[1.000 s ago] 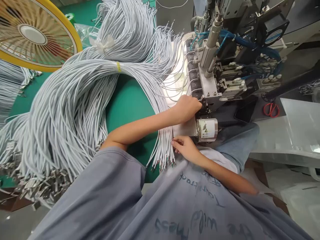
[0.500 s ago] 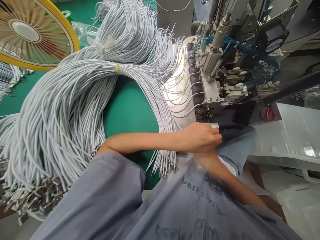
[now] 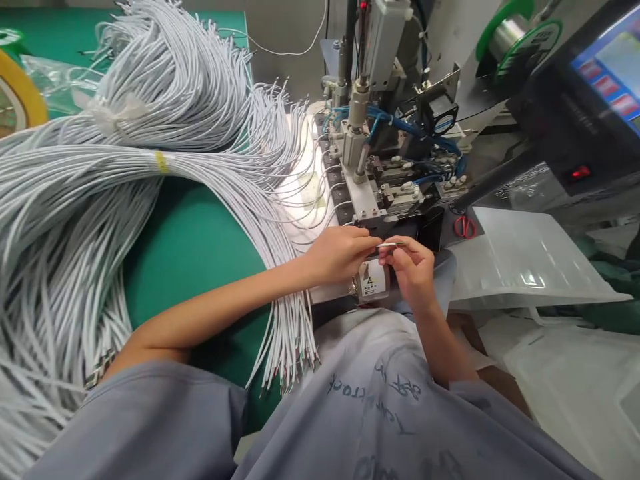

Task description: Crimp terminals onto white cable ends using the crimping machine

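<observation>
Between my hands, just in front of the machine, is the stripped end of a white cable (image 3: 387, 245), with thin wires at its tip. My left hand (image 3: 343, 253) is closed around the cable, holding it pointed right. From the right, my right hand (image 3: 414, 265) pinches the wires at that tip with thumb and fingers. Left of my left forearm, a bundle of white cables (image 3: 240, 197) with a yellow tie hangs over the table edge, stripped ends downward. Below my hands sits a small container with a white label (image 3: 374, 279).
The machine (image 3: 361, 147) with a row of clamped cables stands ahead. More tied cables (image 3: 175, 80) lie on the green table (image 3: 193, 233). A yellow-rimmed fan (image 3: 27, 100) is at left. Red scissors (image 3: 465, 227), a solder wire spool (image 3: 510, 37) and a screen (image 3: 610, 73) are at right.
My view has turned right, bringing the screen and spool in. My hands were overlapped and closed together; now they are side by side with the cable end showing between them.
</observation>
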